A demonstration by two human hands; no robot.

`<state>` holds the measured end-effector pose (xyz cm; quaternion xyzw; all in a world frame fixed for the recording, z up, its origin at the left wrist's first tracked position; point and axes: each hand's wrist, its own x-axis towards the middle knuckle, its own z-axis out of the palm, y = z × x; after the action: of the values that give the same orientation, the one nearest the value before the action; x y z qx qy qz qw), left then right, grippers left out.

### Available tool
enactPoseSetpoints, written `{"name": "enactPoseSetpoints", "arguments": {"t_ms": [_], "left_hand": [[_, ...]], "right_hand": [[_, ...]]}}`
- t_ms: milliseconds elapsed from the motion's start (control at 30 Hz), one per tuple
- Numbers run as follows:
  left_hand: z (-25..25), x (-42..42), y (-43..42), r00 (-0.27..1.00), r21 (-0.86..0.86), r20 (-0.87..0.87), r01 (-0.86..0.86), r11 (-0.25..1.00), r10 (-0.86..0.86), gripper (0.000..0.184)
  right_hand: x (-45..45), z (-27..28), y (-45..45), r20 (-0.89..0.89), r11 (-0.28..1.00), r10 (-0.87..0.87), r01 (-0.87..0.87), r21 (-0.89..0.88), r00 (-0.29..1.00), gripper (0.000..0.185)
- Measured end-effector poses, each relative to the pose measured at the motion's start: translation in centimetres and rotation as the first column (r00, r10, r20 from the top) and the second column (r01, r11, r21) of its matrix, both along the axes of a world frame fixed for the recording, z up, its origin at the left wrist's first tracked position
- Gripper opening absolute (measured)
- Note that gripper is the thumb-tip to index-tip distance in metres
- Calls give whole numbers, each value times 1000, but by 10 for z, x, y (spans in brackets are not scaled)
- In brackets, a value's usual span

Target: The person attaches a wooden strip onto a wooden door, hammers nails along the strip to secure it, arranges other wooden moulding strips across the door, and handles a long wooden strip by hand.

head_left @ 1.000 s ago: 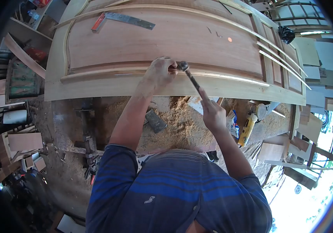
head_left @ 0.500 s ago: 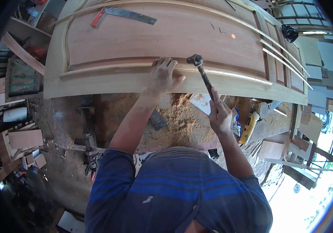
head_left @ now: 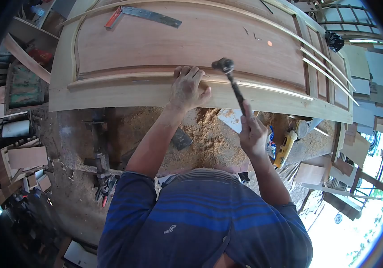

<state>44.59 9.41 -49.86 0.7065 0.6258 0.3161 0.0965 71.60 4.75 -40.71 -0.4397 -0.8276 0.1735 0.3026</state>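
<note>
My right hand (head_left: 253, 134) is closed round the handle of a hammer (head_left: 235, 85). The hammer's dark head is raised near the panel's front edge, slightly blurred. My left hand (head_left: 186, 89) lies over a thin wooden moulding strip (head_left: 124, 78), its fingers bent over the strip and pressing on it, the thumb held out to the right. This strip runs along the near inner edge of a large panelled wooden door (head_left: 178, 42), lying flat. Whether a nail sits under my fingers is hidden.
A try square (head_left: 153, 17) lies on the door's far left part. Loose thin strips (head_left: 330, 76) rest at its right. Sawdust (head_left: 209, 143) covers the bench in front of me, beside a yellow angle grinder (head_left: 285, 148). Wood offcuts (head_left: 28, 157) are piled at the left.
The hammer head has shifted slightly up and left, with the right hand moving very little. My left hand stays in the same place on the moulding strip.
</note>
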Motion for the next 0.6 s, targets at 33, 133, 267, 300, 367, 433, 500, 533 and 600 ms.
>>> {"name": "enactPoseSetpoints", "arguments": {"t_ms": [33, 133, 267, 300, 367, 433, 500, 533, 600], "left_hand": [[-3, 0, 1, 1000, 32, 10, -7, 999, 6, 38], [-10, -1, 4, 999, 103, 48, -16, 995, 11, 23], [-8, 1, 6, 997, 109, 75, -13, 994, 4, 16], [-6, 0, 6, 998, 103, 65, -22, 994, 15, 16], [-8, 0, 3, 997, 92, 72, -25, 995, 18, 15], [-9, 1, 4, 997, 98, 79, -24, 995, 16, 14], [-7, 0, 6, 997, 117, 82, -21, 993, 12, 13], [-4, 0, 7, 997, 119, 79, -23, 993, 13, 13], [0, 0, 4, 998, 108, 67, -20, 994, 13, 12]], "right_hand": [[-1, 4, -1, -46, 999, 13, -11, 39, 999, 69], [3, -4, -2, -50, 988, 9, -1, 154, 999, 70], [7, -15, 4, 262, 999, -4, 12, -32, 965, 73], [5, -7, 7, 199, 1000, 3, -1, -12, 980, 74], [5, -1, -2, 61, 1000, 8, -9, 23, 998, 73], [1, 0, -3, -102, 995, 18, -7, 102, 995, 73], [7, -16, -1, 40, 999, 5, -6, 40, 999, 71], [8, -20, 1, 129, 1000, 4, -2, -13, 992, 71], [9, -15, 5, 206, 995, -4, 24, -97, 978, 71]]}}
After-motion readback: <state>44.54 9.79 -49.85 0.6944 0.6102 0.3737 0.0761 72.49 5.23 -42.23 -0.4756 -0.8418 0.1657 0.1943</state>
